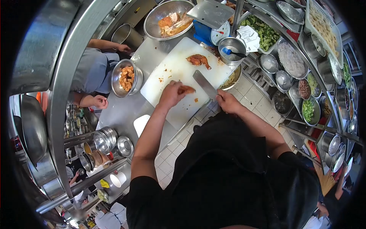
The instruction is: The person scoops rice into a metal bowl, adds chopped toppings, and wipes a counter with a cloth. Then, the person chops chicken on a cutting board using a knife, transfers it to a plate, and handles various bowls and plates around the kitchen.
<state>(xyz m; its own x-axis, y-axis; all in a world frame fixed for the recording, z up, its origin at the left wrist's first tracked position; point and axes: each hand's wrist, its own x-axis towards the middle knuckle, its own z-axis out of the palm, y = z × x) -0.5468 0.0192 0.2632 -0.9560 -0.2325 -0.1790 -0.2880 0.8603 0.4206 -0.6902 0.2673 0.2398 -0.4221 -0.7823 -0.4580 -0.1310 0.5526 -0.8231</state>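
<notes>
My left hand point(172, 94) is closed on a reddish-brown piece of cooked meat point(187, 90), low over the white cutting board point(156, 89). In my right hand point(228, 102) is the handle of a cleaver point(204, 84), its broad blade slanting over the board's near right part. Blade and meat piece are apart. A larger browned piece, which looks like a chicken leg point(198, 60), lies toward the board's far end. Small crumbs are scattered around. Left of the board stands a steel bowl point(138, 82) with chopped brown pieces point(127, 78) in it.
A co-worker's hands point(100, 102) show at the left edge of the steel counter. Beyond the board are a large bowl of meat point(167, 36), a blue scale point(203, 33) and a steel pot point(232, 47). Racks with vegetable containers point(261, 32) line the right.
</notes>
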